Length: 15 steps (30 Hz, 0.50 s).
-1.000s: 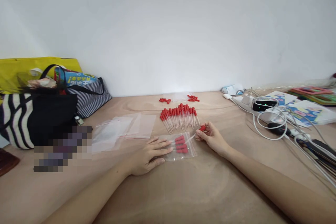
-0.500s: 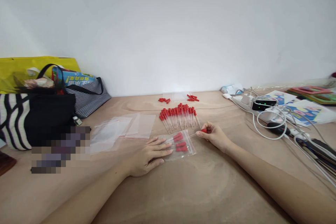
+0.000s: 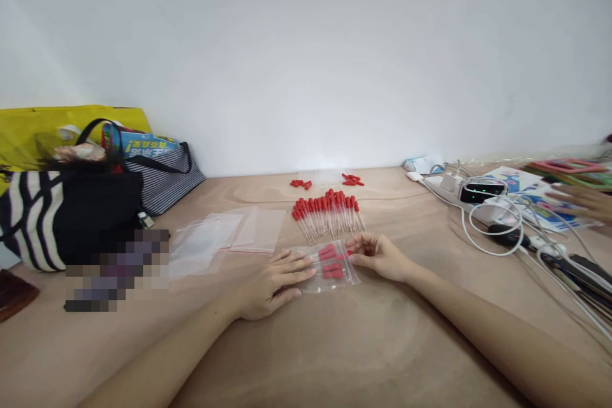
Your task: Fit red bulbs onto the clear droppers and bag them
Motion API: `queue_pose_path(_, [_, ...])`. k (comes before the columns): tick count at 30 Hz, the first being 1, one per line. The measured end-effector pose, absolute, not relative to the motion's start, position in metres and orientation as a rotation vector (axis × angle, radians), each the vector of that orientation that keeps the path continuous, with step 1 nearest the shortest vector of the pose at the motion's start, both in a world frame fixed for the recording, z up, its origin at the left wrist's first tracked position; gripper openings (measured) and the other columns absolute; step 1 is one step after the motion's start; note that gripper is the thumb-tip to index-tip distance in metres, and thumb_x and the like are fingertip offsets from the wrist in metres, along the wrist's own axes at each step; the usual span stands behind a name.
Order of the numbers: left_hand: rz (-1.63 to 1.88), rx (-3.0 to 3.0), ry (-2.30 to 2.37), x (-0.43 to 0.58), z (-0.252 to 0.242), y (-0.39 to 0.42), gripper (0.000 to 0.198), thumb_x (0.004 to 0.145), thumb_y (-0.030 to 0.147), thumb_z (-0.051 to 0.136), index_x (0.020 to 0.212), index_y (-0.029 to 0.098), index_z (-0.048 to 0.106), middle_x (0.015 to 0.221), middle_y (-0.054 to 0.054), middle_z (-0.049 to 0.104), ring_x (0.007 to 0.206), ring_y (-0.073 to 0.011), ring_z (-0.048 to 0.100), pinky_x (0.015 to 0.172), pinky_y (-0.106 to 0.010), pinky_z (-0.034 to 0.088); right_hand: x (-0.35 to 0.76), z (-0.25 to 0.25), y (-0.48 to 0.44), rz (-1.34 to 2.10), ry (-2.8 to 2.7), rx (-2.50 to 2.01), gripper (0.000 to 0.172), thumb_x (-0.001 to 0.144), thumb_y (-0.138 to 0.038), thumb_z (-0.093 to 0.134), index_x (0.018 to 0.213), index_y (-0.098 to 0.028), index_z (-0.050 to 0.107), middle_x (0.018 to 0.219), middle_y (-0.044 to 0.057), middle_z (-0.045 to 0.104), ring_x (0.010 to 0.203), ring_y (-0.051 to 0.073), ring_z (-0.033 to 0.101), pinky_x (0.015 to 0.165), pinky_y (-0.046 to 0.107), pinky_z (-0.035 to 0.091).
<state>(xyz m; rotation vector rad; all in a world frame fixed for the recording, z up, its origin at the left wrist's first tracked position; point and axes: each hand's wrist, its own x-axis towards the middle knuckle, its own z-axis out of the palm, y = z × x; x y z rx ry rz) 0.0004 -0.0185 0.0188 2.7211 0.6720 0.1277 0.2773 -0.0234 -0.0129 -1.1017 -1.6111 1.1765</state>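
Note:
A clear zip bag (image 3: 313, 285) lies on the table with several red-bulbed droppers (image 3: 333, 271) inside, their bulbs toward its right end. My left hand (image 3: 277, 284) rests flat on the bag's left part, fingers stretched out and slightly spread. At the bag's right end, my right hand (image 3: 377, 256) pinches another dropper (image 3: 345, 254) by its red bulb; its tube points left, into or over the bag's mouth, I cannot tell which. Just beyond the hands, several glass droppers (image 3: 329, 207) lie in a row, red bulbs pointing away from me.
Flat clear bags (image 3: 253, 229) lie left of the droppers. More red-bulbed droppers (image 3: 351, 179) are by the wall. Fabric bags (image 3: 95, 217) stand at left. A power strip (image 3: 449, 182) with tangled cables is at right, where another person's hand (image 3: 586, 204) reaches over printed sheets.
My right hand has moved left with the dropper, bringing it to the bag's right end. My left hand stays on the bag. Another person's hand has come into view at right.

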Motion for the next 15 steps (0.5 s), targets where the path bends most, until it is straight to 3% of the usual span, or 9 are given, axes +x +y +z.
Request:
queue_pose_path(6, [0.152, 2.702, 0.675, 0.002, 0.019, -0.020, 0.042, 0.091, 0.030, 0.037, 0.131, 0.036, 0.029, 0.139, 0.004, 0.029, 0.129, -0.0201, 0.023, 0.106, -0.046, 0.013, 0.259, -0.015, -0.026, 1.010, -1.666, -1.207, 0.016, 0.066, -0.030, 0.064, 0.066, -0.016, 0.057, 0.055, -0.003, 0.054, 0.047, 0.007, 0.043, 0.046, 0.021, 0.035])
queue_pose_path(10, [0.129, 2.700, 0.689, 0.002, 0.021, -0.021, 0.041, 0.091, 0.029, 0.036, 0.132, 0.035, 0.029, 0.139, 0.004, 0.028, 0.129, -0.0194, 0.023, 0.106, -0.046, 0.013, 0.260, -0.015, -0.026, 1.111, -1.692, -1.125, 0.018, 0.068, -0.034, 0.061, 0.069, -0.016, 0.059, 0.063, 0.000, 0.060, 0.055, 0.010, 0.050, 0.053, 0.023, 0.039])
queue_pose_path(15, [0.149, 2.703, 0.679, 0.002, 0.021, -0.021, 0.041, 0.091, 0.029, 0.036, 0.131, 0.035, 0.030, 0.139, 0.004, 0.030, 0.129, -0.0194, 0.023, 0.106, -0.046, 0.015, 0.258, -0.019, -0.025, 1.104, -1.589, -1.140, 0.027, 0.065, -0.033, 0.064, 0.082, -0.017, 0.051, 0.056, -0.004, 0.056, 0.049, 0.009, 0.048, 0.051, 0.022, 0.038])
